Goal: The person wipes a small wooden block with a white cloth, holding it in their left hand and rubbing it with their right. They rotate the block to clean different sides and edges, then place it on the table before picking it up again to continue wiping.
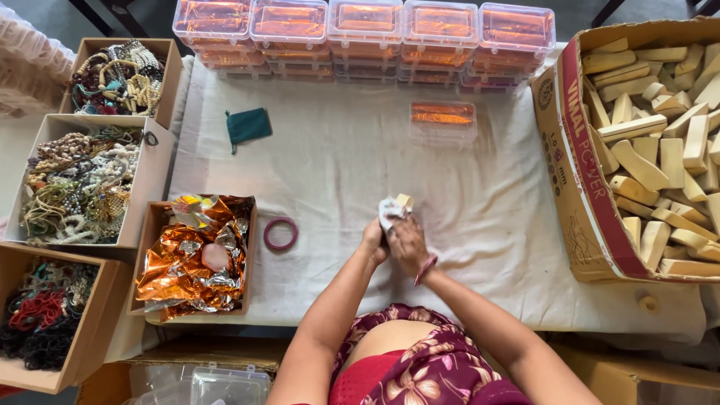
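Note:
My left hand (373,241) and my right hand (407,244) meet over the middle of the white cloth-covered table (337,165). Together they hold a small wooden block (404,201) wrapped partly in a white cloth or tissue (389,211). The block's pale end sticks out above my fingers. A pink bangle (280,233) lies flat on the cloth just left of my left hand. A single clear plastic box with an orange inside (442,120) sits beyond my hands.
A large cardboard box of wooden blocks (652,150) stands at the right. Stacked clear boxes (360,34) line the far edge. Cardboard boxes of jewellery (82,180) and orange foil sheets (196,255) sit at the left. A green pouch (248,124) lies far left.

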